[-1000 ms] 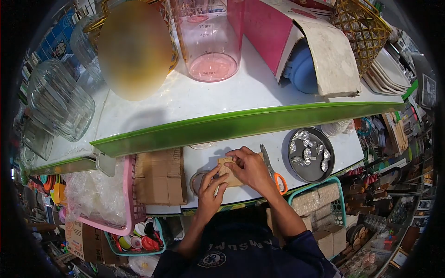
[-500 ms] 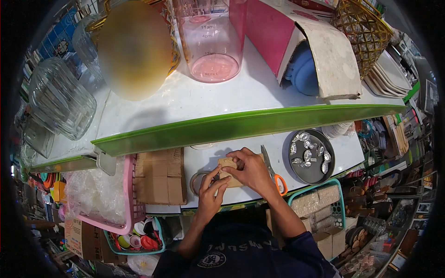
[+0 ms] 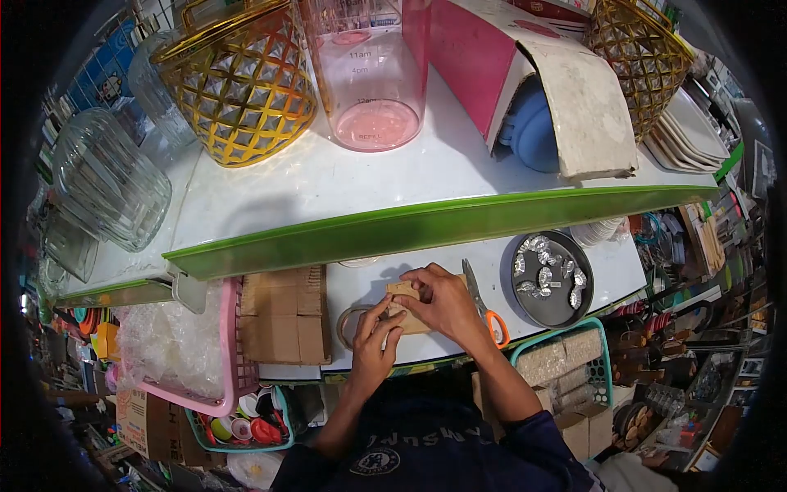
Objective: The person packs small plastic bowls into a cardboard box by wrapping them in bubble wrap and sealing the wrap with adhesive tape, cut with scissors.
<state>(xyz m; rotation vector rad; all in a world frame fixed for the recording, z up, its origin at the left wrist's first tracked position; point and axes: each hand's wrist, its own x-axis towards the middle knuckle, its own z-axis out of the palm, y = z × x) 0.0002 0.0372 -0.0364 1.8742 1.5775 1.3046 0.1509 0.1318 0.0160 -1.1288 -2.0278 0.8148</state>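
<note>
A small brown cardboard piece (image 3: 420,321) lies between my hands on the white lower table. My right hand (image 3: 445,305), fingers bent, grips its upper part. The fingertips of my left hand (image 3: 375,334) press on the left edge of the same piece. Just left of my left hand is a roll of tape (image 3: 347,326), partly hidden. Scissors (image 3: 494,325) with orange handles lie to the right of my right hand. Farther right, a round dark tray (image 3: 537,308) holds several crinkled silver pieces.
Above the hands runs a shelf with a green edge (image 3: 443,223), bearing a gold basket (image 3: 246,98), a clear pink-based container (image 3: 379,123) and a pink box (image 3: 484,61). Folded cardboard (image 3: 284,316) and a pink crate (image 3: 231,344) stand left; a teal basket (image 3: 605,348) sits lower right.
The blurred patch over the upper left is gone, and the gold basket shows there. My hands have barely moved and still hold the cardboard piece.
</note>
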